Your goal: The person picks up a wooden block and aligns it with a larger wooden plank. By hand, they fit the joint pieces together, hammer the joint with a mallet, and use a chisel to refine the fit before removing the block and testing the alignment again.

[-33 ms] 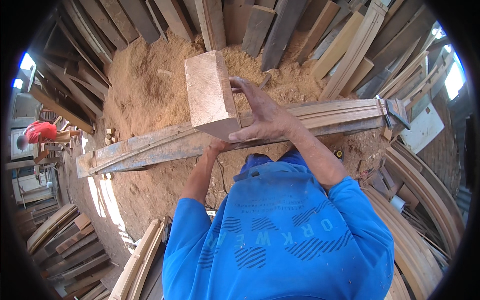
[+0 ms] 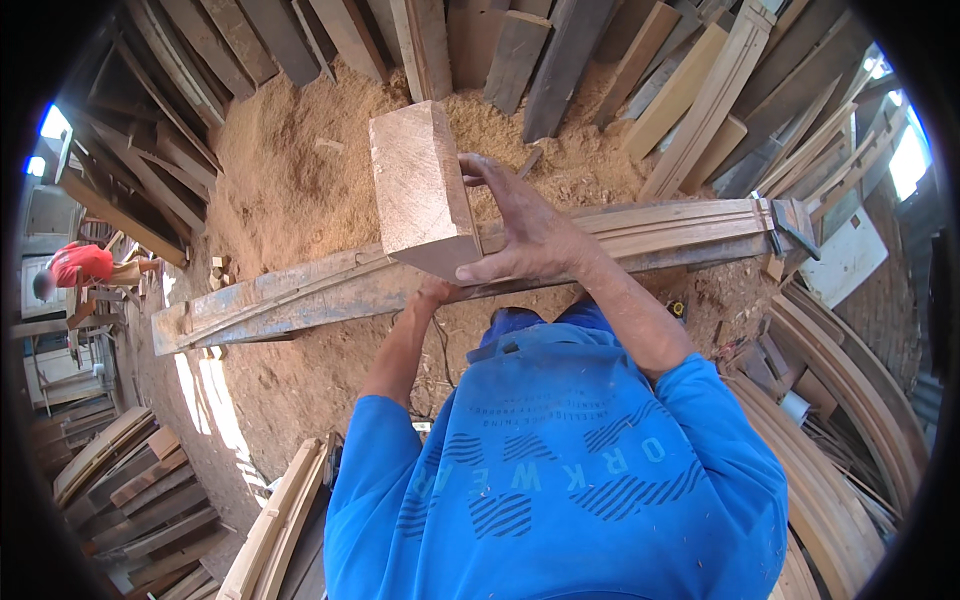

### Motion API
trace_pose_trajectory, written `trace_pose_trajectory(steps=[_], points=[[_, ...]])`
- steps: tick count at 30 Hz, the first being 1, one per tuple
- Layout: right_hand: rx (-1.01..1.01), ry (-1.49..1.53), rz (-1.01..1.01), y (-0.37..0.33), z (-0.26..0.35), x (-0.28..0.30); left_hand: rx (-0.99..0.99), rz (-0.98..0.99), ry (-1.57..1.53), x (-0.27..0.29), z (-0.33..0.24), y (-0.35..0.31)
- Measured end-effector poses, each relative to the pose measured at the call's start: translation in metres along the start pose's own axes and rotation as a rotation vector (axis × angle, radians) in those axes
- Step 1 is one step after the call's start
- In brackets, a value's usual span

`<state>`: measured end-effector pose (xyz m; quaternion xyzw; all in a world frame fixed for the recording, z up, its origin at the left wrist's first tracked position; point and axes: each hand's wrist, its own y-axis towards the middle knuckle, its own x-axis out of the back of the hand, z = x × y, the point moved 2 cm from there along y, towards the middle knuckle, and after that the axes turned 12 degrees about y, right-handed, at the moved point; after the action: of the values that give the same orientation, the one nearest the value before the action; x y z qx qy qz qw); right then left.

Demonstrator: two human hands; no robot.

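A thick, squared wooden block (image 2: 415,180) stands in front of me with its pale sawn end toward my view. Its length beyond that end is mostly hidden. My right hand (image 2: 525,225) grips its right side, the thumb along the near lower corner and the fingers curved round the far side. Under the block's near edge, my left hand (image 2: 434,292) shows only at the wrist and the base of the hand; its fingers are out of sight behind the wood. A long workbench plank (image 2: 290,305) runs across behind the hands, with thin wooden strips (image 2: 670,225) lying along it.
Sawdust (image 2: 285,185) is heaped beyond the bench. Many boards (image 2: 515,60) lean upright along the far side. A clamp (image 2: 790,228) sits at the bench's right end. Curved timbers (image 2: 810,460) lie at right, stacked boards (image 2: 150,490) at lower left. A person in red (image 2: 80,265) bends at far left.
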<state>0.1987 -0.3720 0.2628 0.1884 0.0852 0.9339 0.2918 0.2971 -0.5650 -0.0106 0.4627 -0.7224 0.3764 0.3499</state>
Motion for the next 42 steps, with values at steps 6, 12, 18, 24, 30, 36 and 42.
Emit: trace_pose_trajectory(steps=[6, 12, 18, 24, 30, 36, 42], points=[[0.011, -0.026, -0.024, -0.006, -0.002, -0.002, -0.007, 0.016, 0.067, -0.008, 0.006, 0.003], [-0.056, 0.209, -0.021, 0.006, -0.011, 0.009, 0.038, 0.005, 0.21, -0.022, 0.01, 0.0], [-0.174, 0.208, -0.035, 0.015, -0.007, 0.015, 0.078, -0.005, 0.369, -0.032, 0.017, -0.003], [-0.141, 0.112, -0.054, -0.009, -0.001, -0.006, -0.101, 0.12, 0.07, 0.011, -0.012, -0.001], [-0.119, 0.145, -0.015, -0.006, 0.013, -0.018, 0.022, 0.021, 0.344, -0.028, 0.009, -0.011], [-0.143, 0.064, -0.05, -0.014, 0.01, -0.011, 0.007, 0.023, 0.254, -0.004, -0.017, -0.005], [-0.003, 0.115, -0.045, -0.004, 0.0, -0.018, 0.08, 0.001, 0.275, -0.034, -0.008, -0.021]])
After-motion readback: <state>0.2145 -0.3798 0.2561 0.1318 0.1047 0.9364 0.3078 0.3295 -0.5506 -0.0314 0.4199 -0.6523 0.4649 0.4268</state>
